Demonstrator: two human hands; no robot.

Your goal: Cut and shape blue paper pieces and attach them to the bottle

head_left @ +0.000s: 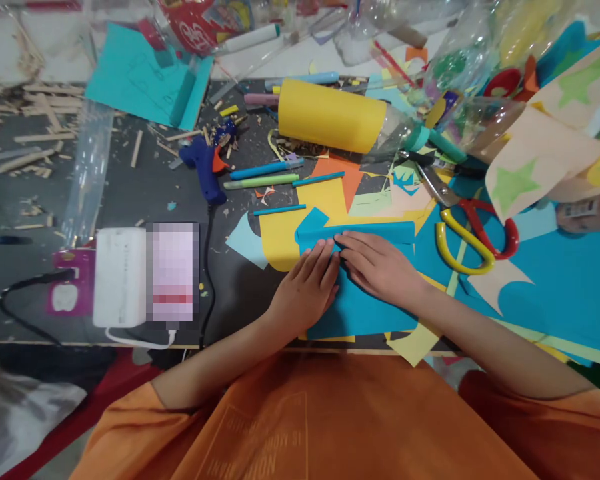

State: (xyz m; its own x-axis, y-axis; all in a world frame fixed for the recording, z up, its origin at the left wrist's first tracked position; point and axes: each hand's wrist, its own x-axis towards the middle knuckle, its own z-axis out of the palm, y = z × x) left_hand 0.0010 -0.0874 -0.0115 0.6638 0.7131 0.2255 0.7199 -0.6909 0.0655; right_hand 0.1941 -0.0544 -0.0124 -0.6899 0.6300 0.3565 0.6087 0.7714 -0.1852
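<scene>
A sheet of blue paper (370,313) lies at the table's near edge, its far edge folded over into a narrow strip. My left hand (307,283) rests flat on the left part of that fold, fingers stretched out. From the right, my right hand (380,267) lies on the fold as well, its fingertips almost meeting those of the left. Yellow paper (275,240) and other scraps spread beneath and beyond the blue sheet. Two thin blue paper rolls, one of them a short blue roll (280,209), lie just past it.
Scissors (465,233) with red and yellow handles lie to the right. A bottle wrapped in yellow paper (330,117) is at the back. Leftward are a blue glue gun (205,167), a phone (173,273), a white power bank (120,277) and wood sticks (40,133).
</scene>
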